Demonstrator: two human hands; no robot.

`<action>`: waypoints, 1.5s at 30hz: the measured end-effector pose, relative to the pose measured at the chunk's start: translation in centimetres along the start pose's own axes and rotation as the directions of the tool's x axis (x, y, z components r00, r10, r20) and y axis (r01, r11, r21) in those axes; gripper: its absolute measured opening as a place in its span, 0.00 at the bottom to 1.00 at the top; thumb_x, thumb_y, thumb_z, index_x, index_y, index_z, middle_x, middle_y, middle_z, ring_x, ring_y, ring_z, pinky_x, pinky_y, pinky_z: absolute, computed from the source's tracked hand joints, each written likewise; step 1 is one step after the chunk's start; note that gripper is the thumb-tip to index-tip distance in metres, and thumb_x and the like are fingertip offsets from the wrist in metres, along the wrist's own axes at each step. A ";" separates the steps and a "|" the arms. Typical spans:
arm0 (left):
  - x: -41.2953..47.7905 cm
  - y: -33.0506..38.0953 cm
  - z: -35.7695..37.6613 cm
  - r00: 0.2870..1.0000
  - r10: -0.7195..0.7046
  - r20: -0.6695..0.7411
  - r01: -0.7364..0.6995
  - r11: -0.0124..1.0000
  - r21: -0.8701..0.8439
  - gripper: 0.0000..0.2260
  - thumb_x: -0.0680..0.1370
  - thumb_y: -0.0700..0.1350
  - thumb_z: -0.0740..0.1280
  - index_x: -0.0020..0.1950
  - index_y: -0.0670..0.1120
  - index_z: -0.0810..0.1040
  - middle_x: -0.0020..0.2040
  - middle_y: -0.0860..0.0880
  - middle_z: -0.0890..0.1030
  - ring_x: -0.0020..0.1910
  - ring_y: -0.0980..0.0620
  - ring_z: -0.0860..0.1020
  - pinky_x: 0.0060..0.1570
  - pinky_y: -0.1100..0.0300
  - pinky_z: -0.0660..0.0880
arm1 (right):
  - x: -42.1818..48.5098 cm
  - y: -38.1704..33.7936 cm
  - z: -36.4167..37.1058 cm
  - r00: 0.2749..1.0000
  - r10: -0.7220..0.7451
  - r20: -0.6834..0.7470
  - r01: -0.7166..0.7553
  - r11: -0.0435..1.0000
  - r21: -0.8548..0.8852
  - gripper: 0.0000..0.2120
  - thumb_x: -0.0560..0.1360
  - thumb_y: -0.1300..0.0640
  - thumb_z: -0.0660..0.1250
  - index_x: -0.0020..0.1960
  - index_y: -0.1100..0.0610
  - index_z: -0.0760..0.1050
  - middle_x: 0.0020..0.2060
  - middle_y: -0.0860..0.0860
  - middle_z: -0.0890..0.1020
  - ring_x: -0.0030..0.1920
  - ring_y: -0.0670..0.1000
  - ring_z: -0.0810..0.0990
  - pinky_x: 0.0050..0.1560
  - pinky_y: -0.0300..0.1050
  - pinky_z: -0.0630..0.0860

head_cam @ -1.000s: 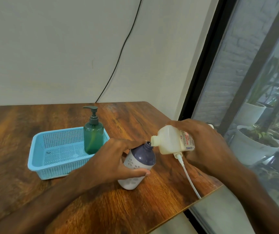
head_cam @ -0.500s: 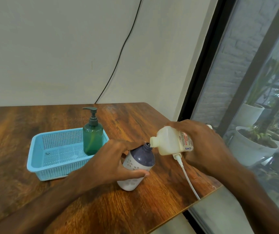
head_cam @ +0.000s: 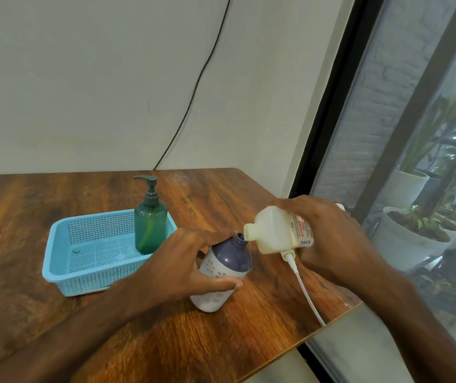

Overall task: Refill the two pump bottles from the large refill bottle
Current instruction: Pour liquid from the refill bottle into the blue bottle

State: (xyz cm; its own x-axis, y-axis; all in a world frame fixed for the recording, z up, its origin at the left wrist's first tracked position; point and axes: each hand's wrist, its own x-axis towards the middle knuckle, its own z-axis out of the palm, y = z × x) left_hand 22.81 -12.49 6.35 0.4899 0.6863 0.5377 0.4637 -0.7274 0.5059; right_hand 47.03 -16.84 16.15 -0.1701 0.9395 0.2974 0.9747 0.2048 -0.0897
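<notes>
Two-handed: grips tilted purple-topped white floral plastic bottle (head_cam: pixel 228 262) in left hand (head_cam: pixel 191 261), base on brown wooden table (head_cam: pixel 221 344), open neck pointing up-right; clasps cream translucent plastic refill bottle (head_cam: pixel 271 230) near-horizontal in right hand (head_cam: pixel 331 239), mouth leftward at that neck.

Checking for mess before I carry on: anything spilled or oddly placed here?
No spill shows. The purple-and-white bottle tilts in the left hand, and a white pump tube dangles from the right hand beneath the refill bottle, down toward the edge of the table; it might drip.
</notes>
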 end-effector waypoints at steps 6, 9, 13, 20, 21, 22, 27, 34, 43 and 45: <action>-0.1 0.4 -0.2 1.000 0.020 -0.020 -0.021 0.999 -0.037 0.30 0.69 0.70 0.73 0.67 0.57 0.79 0.52 0.61 0.85 0.51 0.66 0.81 0.46 0.69 0.79 | 0.0 -0.1 -0.1 1.000 -0.009 0.001 0.009 1.000 -0.008 0.39 0.70 0.57 0.78 0.75 0.42 0.66 0.70 0.42 0.74 0.71 0.47 0.70 0.72 0.49 0.67; 0.0 0.5 -0.2 1.000 0.023 -0.020 -0.024 0.999 -0.038 0.30 0.69 0.69 0.74 0.68 0.60 0.76 0.53 0.63 0.84 0.52 0.67 0.81 0.47 0.69 0.79 | 0.0 -0.1 -0.1 1.000 -0.014 -0.002 0.014 1.000 -0.009 0.39 0.70 0.57 0.78 0.75 0.42 0.66 0.70 0.43 0.74 0.71 0.48 0.70 0.72 0.50 0.67; 0.0 0.2 -0.1 1.000 0.018 -0.013 -0.019 0.999 -0.032 0.31 0.69 0.68 0.75 0.68 0.55 0.79 0.54 0.60 0.85 0.52 0.65 0.82 0.47 0.65 0.81 | 0.0 -0.1 -0.2 1.000 -0.020 -0.006 0.020 1.000 -0.016 0.39 0.69 0.58 0.78 0.75 0.43 0.67 0.70 0.43 0.75 0.71 0.48 0.70 0.72 0.51 0.67; -0.1 0.2 0.0 1.000 0.018 -0.022 -0.018 1.000 -0.013 0.32 0.69 0.67 0.77 0.69 0.55 0.78 0.54 0.61 0.85 0.53 0.65 0.81 0.48 0.66 0.80 | 0.0 -0.1 -0.2 1.000 -0.027 -0.007 0.027 0.999 -0.026 0.38 0.69 0.56 0.79 0.75 0.43 0.67 0.70 0.43 0.75 0.71 0.47 0.71 0.72 0.50 0.68; -0.1 0.2 0.0 1.000 0.018 -0.022 -0.019 1.000 -0.012 0.31 0.69 0.67 0.77 0.69 0.56 0.78 0.54 0.61 0.85 0.53 0.66 0.81 0.48 0.66 0.80 | 0.0 -0.1 -0.2 1.000 -0.029 -0.009 0.029 0.999 -0.025 0.38 0.69 0.56 0.79 0.75 0.43 0.67 0.70 0.43 0.75 0.71 0.48 0.71 0.72 0.50 0.68; -0.1 0.2 0.0 1.000 0.019 -0.021 -0.019 1.000 -0.011 0.31 0.69 0.67 0.76 0.69 0.56 0.78 0.54 0.61 0.85 0.53 0.66 0.81 0.48 0.66 0.80 | 0.0 -0.1 -0.2 0.999 -0.030 -0.011 0.030 0.999 -0.024 0.38 0.69 0.56 0.79 0.75 0.43 0.67 0.69 0.43 0.75 0.71 0.48 0.71 0.71 0.50 0.68; -0.1 0.2 -0.1 1.000 0.020 -0.017 -0.020 1.000 -0.007 0.33 0.69 0.71 0.73 0.67 0.52 0.81 0.52 0.59 0.86 0.50 0.64 0.82 0.46 0.65 0.80 | 0.1 -0.1 0.0 0.999 -0.036 -0.018 0.035 0.999 -0.030 0.38 0.69 0.55 0.79 0.74 0.43 0.68 0.68 0.43 0.76 0.70 0.47 0.72 0.70 0.51 0.70; -0.1 0.0 -0.1 1.000 0.014 -0.016 -0.014 1.000 -0.009 0.33 0.68 0.72 0.72 0.66 0.53 0.81 0.52 0.59 0.86 0.50 0.64 0.82 0.45 0.64 0.81 | 0.2 -0.1 0.0 1.000 -0.021 -0.008 0.021 0.999 -0.033 0.38 0.69 0.56 0.79 0.74 0.42 0.67 0.69 0.43 0.75 0.70 0.48 0.71 0.71 0.51 0.69; -0.1 -0.1 0.0 1.000 -0.011 0.000 0.011 1.000 0.003 0.35 0.68 0.74 0.71 0.65 0.52 0.82 0.52 0.58 0.86 0.50 0.62 0.82 0.46 0.62 0.81 | 0.2 -0.2 -0.1 1.000 -0.018 -0.007 0.017 0.999 -0.033 0.38 0.70 0.55 0.79 0.74 0.42 0.67 0.69 0.43 0.75 0.71 0.48 0.71 0.72 0.52 0.68; -0.1 -0.1 0.0 1.000 -0.014 -0.001 0.014 1.000 0.002 0.34 0.68 0.73 0.72 0.66 0.52 0.82 0.52 0.58 0.86 0.50 0.62 0.83 0.46 0.62 0.81 | 0.2 -0.3 -0.2 1.000 -0.017 -0.006 0.017 0.999 -0.034 0.38 0.69 0.55 0.79 0.74 0.42 0.67 0.69 0.43 0.75 0.70 0.48 0.71 0.72 0.53 0.69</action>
State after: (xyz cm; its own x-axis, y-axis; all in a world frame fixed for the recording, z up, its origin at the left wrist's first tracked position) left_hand 22.71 -12.50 6.21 0.4823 0.6964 0.5314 0.4722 -0.7176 0.5118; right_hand 46.77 -16.75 16.40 -0.1855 0.9342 0.3047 0.9761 0.2110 -0.0525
